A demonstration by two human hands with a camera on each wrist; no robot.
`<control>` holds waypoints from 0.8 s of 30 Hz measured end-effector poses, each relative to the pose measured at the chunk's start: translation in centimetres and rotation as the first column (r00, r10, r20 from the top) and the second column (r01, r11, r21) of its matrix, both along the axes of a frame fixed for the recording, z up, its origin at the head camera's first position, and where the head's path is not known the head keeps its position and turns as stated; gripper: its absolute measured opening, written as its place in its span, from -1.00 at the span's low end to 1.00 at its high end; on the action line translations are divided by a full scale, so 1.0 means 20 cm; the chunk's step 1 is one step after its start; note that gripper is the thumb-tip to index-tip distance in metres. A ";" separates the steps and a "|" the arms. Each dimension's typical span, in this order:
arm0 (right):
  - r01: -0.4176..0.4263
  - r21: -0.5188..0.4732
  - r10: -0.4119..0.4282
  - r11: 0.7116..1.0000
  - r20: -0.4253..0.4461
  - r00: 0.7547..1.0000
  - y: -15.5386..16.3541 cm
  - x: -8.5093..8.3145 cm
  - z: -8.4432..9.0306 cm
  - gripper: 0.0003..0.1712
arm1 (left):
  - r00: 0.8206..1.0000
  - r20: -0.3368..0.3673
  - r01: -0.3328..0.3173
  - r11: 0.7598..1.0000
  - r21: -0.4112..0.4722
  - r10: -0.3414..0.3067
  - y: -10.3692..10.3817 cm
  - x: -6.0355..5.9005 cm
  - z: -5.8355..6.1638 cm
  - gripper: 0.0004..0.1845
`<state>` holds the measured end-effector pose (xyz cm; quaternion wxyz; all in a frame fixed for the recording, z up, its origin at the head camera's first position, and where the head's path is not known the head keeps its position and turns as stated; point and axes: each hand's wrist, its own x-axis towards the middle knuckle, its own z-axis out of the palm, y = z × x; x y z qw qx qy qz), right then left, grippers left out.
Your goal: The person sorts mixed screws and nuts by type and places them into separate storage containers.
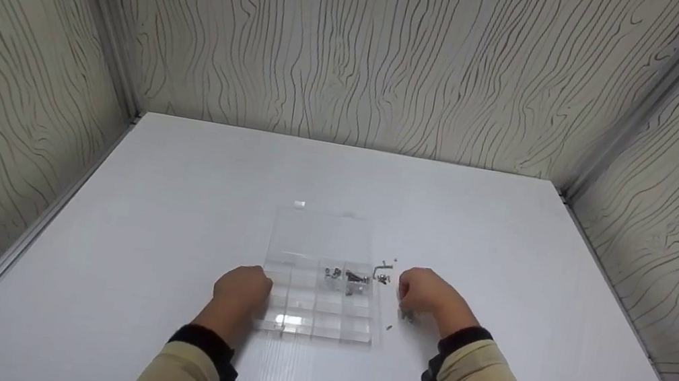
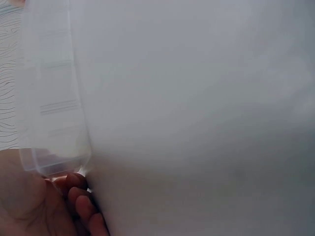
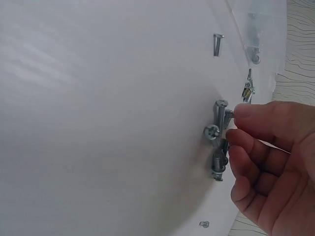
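Pinching shiny metal screws [image 3: 219, 129] on the smooth white counter [image 1: 173, 205], the right hand [image 1: 426, 294] sits at three o'clock of the clear compartmented box [image 1: 320, 310]; the left hand [image 1: 242, 291] grips its nine o'clock edge. Loose screws [image 1: 382, 273] lie between.

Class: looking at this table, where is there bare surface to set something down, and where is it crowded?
Bare: the table left of the clear compartment box, behind it toward the back wall, and the far right. Crowded: between the box and the right hand, where loose screws lie. The left hand rests against the box's left side.
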<state>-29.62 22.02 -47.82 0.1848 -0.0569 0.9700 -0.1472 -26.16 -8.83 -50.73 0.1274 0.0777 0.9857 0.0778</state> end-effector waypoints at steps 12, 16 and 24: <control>-0.005 0.033 0.006 0.999 -0.050 0.999 -0.01 0.00 -0.06 -0.84 | 1.000 0.020 0.006 1.000 -0.021 -0.006 0.00 0.01 0.01 -0.82; -0.019 0.050 0.022 0.999 -0.055 0.998 -0.01 0.00 -0.06 -0.83 | 1.000 0.011 0.020 0.998 -0.054 -0.019 0.01 0.01 0.01 -0.81; -0.037 -0.019 0.034 0.999 -0.100 0.994 -0.04 -0.01 -0.01 -0.86 | 0.999 0.021 -0.029 0.999 -0.023 0.030 0.01 0.01 0.00 -0.77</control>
